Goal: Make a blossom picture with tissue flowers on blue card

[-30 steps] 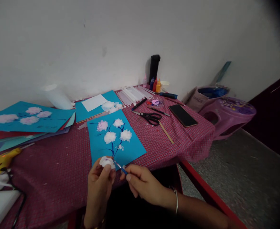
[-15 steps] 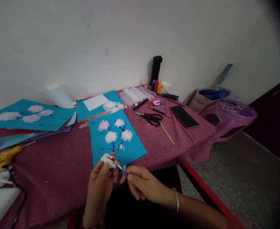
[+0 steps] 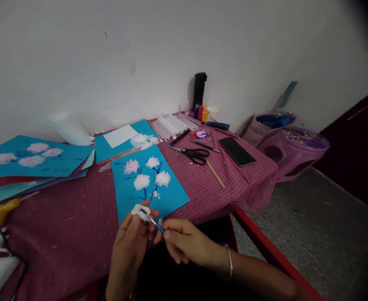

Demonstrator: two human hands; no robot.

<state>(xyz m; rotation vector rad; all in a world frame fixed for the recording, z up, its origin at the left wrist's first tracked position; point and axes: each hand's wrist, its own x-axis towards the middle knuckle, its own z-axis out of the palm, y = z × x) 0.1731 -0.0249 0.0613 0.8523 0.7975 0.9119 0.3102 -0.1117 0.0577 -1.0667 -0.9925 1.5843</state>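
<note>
My left hand (image 3: 130, 240) pinches a small white cotton-like piece (image 3: 139, 211) that bears a purple smudge. Between the thumb and fingers of my right hand (image 3: 184, 240) is a blue-handled paintbrush (image 3: 158, 226), its bristles touching the white piece. Just beyond my hands lies a blue sheet (image 3: 173, 194) with painted dark-blue branches and several fluffy white and pale-lilac blossoms (image 3: 141, 182). The lower edge of that sheet is partly hidden by my left hand.
Scissors (image 3: 196, 156), a wooden stick (image 3: 215, 173), a phone (image 3: 236, 151) and a palette (image 3: 201, 134) with pink paint lie to the right. Paint bottles (image 3: 201, 113) stand behind. A second blossom picture (image 3: 67, 161) and a yellow glue gun (image 3: 2, 213) are at the left.
The view has shifted slightly, so the table's things appear a little further left. Both hands keep their holds, and the brush stays on the white piece.
</note>
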